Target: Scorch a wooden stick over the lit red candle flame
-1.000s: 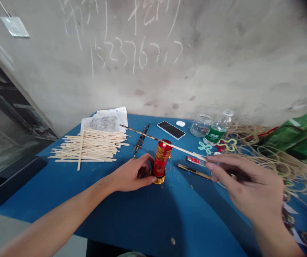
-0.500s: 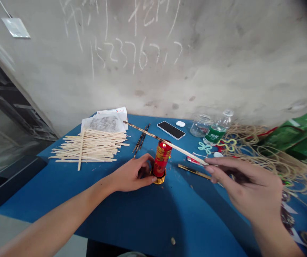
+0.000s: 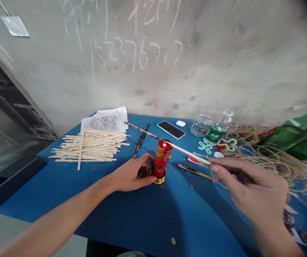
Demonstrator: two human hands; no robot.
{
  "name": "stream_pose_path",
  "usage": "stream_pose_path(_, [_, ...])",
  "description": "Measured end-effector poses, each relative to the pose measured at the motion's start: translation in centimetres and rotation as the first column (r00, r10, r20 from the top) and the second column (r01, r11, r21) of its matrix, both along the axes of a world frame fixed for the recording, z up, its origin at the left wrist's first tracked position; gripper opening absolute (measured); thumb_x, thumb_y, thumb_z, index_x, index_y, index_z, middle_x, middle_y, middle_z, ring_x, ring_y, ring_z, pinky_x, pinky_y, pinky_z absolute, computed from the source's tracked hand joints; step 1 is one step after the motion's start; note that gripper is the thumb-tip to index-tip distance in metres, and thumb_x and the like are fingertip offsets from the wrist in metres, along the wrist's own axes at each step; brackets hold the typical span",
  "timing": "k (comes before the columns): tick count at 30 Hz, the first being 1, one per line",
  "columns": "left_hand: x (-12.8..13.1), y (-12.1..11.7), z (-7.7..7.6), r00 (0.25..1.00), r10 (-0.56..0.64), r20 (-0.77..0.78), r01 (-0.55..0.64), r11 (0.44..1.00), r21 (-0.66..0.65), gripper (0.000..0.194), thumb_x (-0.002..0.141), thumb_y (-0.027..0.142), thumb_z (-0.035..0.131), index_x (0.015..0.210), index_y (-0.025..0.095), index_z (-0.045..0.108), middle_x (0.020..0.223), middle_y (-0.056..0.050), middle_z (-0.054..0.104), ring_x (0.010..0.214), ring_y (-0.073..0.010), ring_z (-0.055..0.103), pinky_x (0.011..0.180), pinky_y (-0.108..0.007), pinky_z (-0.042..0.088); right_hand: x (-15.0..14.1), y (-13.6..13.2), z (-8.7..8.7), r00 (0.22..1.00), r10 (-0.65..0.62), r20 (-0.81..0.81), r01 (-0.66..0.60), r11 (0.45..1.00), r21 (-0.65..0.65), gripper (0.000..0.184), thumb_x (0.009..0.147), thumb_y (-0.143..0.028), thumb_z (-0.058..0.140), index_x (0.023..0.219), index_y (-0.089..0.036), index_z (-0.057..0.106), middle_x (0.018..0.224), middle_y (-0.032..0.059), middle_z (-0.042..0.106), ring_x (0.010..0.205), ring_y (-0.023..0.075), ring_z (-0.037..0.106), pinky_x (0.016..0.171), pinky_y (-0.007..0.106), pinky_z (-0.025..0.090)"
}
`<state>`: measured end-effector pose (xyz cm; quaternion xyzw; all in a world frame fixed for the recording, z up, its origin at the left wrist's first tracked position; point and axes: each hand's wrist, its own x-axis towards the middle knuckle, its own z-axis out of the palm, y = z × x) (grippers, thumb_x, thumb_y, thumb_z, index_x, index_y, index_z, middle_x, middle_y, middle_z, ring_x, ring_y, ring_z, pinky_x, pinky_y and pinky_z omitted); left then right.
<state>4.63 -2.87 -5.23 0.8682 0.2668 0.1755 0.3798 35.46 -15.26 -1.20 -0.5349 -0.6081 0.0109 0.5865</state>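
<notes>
Near the candle (image 3: pixel 162 160), the nearly closed right hand (image 3: pixel 252 191) pinches a stick (image 3: pixel 180 149).

The left hand (image 3: pixel 132 175) curled around the lower part of an upright red candle (image 3: pixel 162 159), thumb at its golden base (image 3: pixel 159 180). The right hand (image 3: pixel 253 189) pinched the pale end of a thin wooden stick (image 3: pixel 185 151) — its far stretch banded dark — which slanted across the lit candle top; whether they touched was unclear. On the blue table (image 3: pixel 142 214), pale sticks (image 3: pixel 97 146) lay heaped at left before paper sheets (image 3: pixel 105 123), darkened sticks (image 3: pixel 142 138) and a phone (image 3: pixel 170 130) lay beyond the candle, and a green-labelled bottle (image 3: pixel 214 135) stood beside a clear jar (image 3: pixel 199 127) near tangled cord (image 3: pixel 299 171).
</notes>
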Motion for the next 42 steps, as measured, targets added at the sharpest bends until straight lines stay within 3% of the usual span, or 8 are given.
stream_pose_path(26, [-0.09,0.12,-0.2,1.0,-0.007,-0.012,0.007,1.0,-0.016,0.041,0.107,0.056,0.07,0.127,0.025,0.054,0.086,0.001,0.072,0.071,-0.018,0.066,0.064,-0.03,0.045,0.15,-0.53,-0.11,0.999,0.02,-0.034,-0.019,0.998,0.056,0.014,0.092,-0.024,0.09,0.1,-0.036,0.091,0.083,-0.004,0.084,0.055,0.0124,0.069,0.049,0.028,0.052])
stream_pose_path(42, [-0.15,0.16,-0.29,1.0,-0.014,-0.004,0.014,1.0,-0.01,0.038,0.107,0.054,0.069,0.123,0.024,0.053,0.084,0.003,0.07,0.07,-0.0172,0.064,0.064,-0.031,0.044,0.66,-0.21,-0.3,0.999,0.014,-0.038,-0.01,0.995,0.095,0.015,0.089,-0.021,0.091,0.099,-0.031,0.091,0.079,-0.0015,0.083,0.053,0.0131,0.07,0.048,0.025,0.056])
